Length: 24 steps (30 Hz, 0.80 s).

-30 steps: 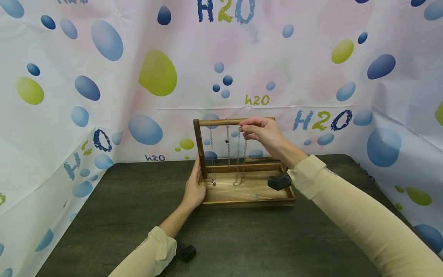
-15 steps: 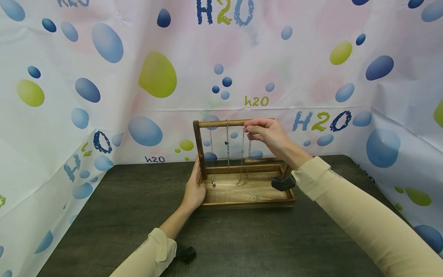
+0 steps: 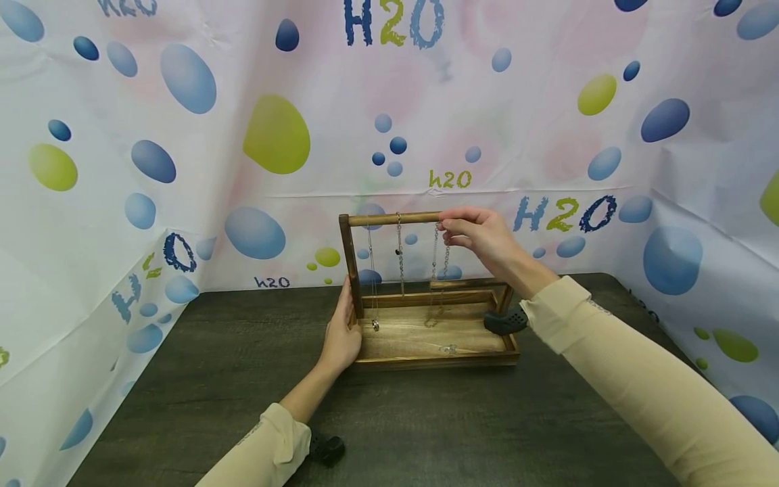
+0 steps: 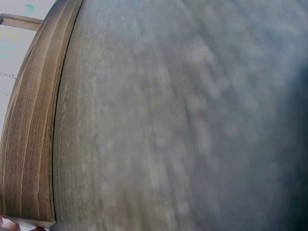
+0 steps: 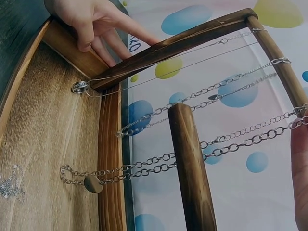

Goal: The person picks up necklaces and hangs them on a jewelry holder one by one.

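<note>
A wooden jewelry stand [image 3: 435, 362] with a crossbar [image 3: 420, 218] over a shallow tray is on the dark table. My left hand [image 3: 342, 335] holds its left end, fingers along the post [image 5: 192, 36]. At the crossbar, my right hand [image 3: 477, 233] pinches the top of a chunky silver chain necklace [image 5: 154, 166]. This chain droops in a loop toward the tray, with a round disc pendant [image 5: 93, 184] low on it. Left of it hang a thinner chain necklace [image 3: 400, 253] and a fine one with ring pendants [image 5: 79, 87]. In the left wrist view only dark wood [image 4: 33, 125] and fingertips at the lower corner show.
A small heap of fine chain [image 5: 12, 185] lies in the tray. A shorter, lower wooden bar [image 5: 192, 168] juts over the tray's back. Behind stands a patterned backdrop [image 3: 389, 95]. Black wrist devices [image 3: 505, 321] sit under both cuffs.
My right hand has slid to the right along the crossbar, carrying the chunky chain necklace with it. The left hand has kept its place on the stand.
</note>
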### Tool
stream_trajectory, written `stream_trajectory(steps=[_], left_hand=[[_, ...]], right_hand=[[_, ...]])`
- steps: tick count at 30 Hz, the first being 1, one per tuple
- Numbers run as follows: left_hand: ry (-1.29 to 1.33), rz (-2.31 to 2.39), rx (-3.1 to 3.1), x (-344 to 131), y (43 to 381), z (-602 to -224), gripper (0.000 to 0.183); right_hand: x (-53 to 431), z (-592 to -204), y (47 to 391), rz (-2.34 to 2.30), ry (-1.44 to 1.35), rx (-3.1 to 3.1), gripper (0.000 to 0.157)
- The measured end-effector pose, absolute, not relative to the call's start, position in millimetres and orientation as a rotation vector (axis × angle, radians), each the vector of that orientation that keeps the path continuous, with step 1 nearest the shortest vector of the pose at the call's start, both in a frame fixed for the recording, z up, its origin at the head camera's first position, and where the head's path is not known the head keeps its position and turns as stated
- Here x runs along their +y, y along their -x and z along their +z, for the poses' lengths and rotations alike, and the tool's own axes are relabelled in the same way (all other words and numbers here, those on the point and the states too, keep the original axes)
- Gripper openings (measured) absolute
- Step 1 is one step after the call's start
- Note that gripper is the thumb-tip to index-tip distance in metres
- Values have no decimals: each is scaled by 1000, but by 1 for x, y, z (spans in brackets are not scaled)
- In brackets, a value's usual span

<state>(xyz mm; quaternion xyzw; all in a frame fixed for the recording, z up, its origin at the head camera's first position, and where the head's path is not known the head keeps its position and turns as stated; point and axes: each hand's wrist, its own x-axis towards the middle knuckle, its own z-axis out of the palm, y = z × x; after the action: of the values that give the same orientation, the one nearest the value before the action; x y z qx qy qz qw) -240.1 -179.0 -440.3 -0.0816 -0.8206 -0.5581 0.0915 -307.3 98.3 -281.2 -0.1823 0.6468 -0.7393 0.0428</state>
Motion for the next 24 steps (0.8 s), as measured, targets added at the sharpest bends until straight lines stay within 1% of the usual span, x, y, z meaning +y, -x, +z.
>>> stream_trajectory(steps=[17,24], left_hand=[[247,-1664,-2436,-178,240,-439,103],[242,-1658,-2441,-179,240,-440,103]], right_hand=[[115,-281,309,-2322,563,1928,19],[119,-279,308,-2332,553,1930,22]])
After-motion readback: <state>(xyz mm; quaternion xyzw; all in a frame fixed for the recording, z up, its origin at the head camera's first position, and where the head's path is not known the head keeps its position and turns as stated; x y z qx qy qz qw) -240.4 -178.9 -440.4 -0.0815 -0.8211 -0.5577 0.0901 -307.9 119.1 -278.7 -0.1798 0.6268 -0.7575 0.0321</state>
